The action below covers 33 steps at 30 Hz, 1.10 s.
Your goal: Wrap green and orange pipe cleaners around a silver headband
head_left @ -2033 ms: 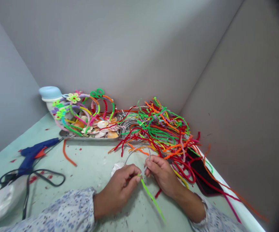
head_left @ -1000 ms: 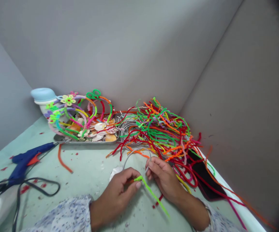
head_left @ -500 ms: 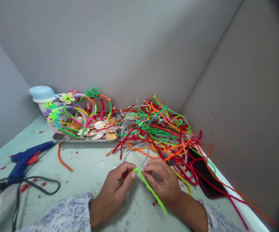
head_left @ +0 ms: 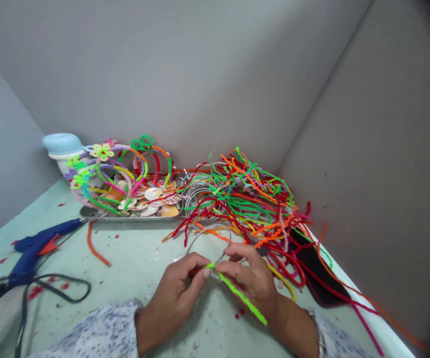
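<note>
A lime-green pipe cleaner (head_left: 242, 297) slants down and right from my fingertips, its free end near my right wrist. My left hand (head_left: 179, 293) pinches its upper end between thumb and index finger. My right hand (head_left: 254, 281) has its fingers closed at the same spot, on the pipe cleaner and close to a grey wire loop (head_left: 203, 234). The loop arches up behind both hands, and its ends go in among the fingers. How the pipe cleaner lies around the wire is partly hidden by the fingertips.
A metal tray (head_left: 125, 219) holds shells and pipe-cleaner headbands (head_left: 147, 171). Behind my right hand lies a heap of pipe cleaners (head_left: 252, 194) by a wire coil (head_left: 194, 196). A blue glue gun (head_left: 32, 253) with its cord sits left; a dark phone (head_left: 322, 278) lies right.
My right fingers have closed in toward the left fingertips. The green pipe cleaner's free end has swung slightly right, and the wire loop has shifted a little.
</note>
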Motion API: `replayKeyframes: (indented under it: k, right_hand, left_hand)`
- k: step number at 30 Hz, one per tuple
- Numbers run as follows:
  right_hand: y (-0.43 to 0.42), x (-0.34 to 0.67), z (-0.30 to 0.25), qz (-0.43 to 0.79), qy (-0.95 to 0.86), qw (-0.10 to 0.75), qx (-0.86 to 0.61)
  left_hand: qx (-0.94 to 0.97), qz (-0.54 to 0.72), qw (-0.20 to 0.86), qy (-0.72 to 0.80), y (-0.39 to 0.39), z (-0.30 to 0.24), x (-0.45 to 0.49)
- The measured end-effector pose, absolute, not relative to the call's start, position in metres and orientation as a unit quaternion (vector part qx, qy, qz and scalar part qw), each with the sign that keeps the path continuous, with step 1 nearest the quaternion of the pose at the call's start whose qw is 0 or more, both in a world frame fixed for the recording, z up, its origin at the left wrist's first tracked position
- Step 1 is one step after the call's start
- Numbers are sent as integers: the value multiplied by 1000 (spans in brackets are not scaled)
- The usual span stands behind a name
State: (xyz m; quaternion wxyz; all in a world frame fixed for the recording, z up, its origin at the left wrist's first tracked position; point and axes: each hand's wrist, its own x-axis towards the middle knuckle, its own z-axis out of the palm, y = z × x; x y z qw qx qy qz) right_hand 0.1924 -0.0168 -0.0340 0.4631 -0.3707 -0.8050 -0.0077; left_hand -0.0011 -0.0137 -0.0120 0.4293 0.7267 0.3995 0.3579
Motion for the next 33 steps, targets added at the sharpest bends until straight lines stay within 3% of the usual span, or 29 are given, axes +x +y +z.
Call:
replayKeyframes:
  k: [33]
  right_hand:
    - [-14,188,-37,196,-789,435,-387]
  left_hand:
    - [845,310,240,362,-6,-16,-6]
